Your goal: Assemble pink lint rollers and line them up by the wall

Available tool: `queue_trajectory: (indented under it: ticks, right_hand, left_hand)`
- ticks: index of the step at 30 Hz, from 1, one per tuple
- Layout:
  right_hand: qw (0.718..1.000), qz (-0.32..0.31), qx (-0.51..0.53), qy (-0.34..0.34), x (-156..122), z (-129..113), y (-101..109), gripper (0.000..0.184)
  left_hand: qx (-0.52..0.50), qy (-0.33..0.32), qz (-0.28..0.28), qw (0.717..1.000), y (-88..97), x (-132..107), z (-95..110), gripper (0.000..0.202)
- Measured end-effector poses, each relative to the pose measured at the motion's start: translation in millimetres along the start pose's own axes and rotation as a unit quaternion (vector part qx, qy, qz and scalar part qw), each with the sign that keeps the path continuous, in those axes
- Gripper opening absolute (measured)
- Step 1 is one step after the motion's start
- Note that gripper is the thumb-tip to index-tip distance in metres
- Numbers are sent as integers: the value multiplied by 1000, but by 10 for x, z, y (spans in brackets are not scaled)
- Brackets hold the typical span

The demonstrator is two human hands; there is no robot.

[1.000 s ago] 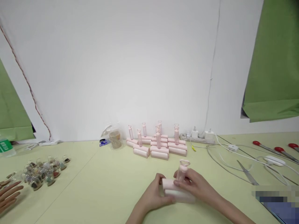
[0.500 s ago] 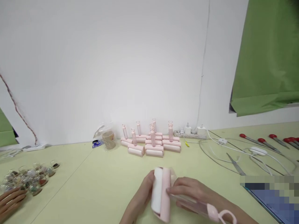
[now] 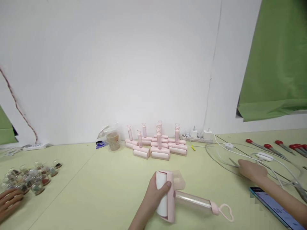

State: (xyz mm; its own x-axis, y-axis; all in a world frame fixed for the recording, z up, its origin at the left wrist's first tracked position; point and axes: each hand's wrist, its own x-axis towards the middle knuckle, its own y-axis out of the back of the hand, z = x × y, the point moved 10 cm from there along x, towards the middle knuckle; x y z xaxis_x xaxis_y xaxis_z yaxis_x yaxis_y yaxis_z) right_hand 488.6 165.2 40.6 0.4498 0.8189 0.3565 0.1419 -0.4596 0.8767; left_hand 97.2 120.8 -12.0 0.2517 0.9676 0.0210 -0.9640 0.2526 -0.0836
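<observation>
My left hand (image 3: 153, 195) is closed around the head of a pink lint roller (image 3: 168, 198), thumb on its white paper roll. The roller lies tilted, and its clear handle and pink heart loop (image 3: 226, 212) point right, low over the table. My right hand (image 3: 251, 170) is far to the right, palm down over a pair of scissors (image 3: 233, 162) among white cables. Only the scissors' tip shows past the fingers. The fingers are smeared together, so I cannot tell their grip.
Several pink lint rollers (image 3: 158, 146) stand and lie by the wall, beside a bagged paper cup (image 3: 112, 140) and a power strip (image 3: 196, 138). Red-handled tools (image 3: 275, 145) and a phone (image 3: 275, 207) are on the right. Another person's hand (image 3: 9, 199) rests by small glass domes (image 3: 31, 179).
My right hand let go of the roller's handle and moved right to the scissors. My left hand alone now holds the roller, which went from upright to lying over.
</observation>
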Motion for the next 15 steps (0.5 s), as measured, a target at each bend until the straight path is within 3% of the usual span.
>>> queue_trajectory:
  ticks: [2,4,6,8,11,15]
  right_hand:
    - [998,-64,-22,0,-86,-17,-65,40]
    - [994,-100,-6,42,-270,-215,-69,36]
    - [982,-128,60,123,-590,-597,-63,20]
    - [934,-150,204,251,-1053,-1128,10,24]
    - [897,-144,254,334,-1632,-1591,90,23]
    - [893,-59,215,390,-1931,-1756,282,22]
  left_hand:
    - [41,-15,5,999,13,-4,43,33]
    - [74,-23,-5,997,-8,-10,61,30]
    - [99,-27,-17,995,-42,-20,55,31]
    - [123,-34,-15,992,-58,-33,51,33]
    - [160,-41,-2,986,-74,-57,57,33]
    - [184,-43,-7,982,-127,-84,77,32]
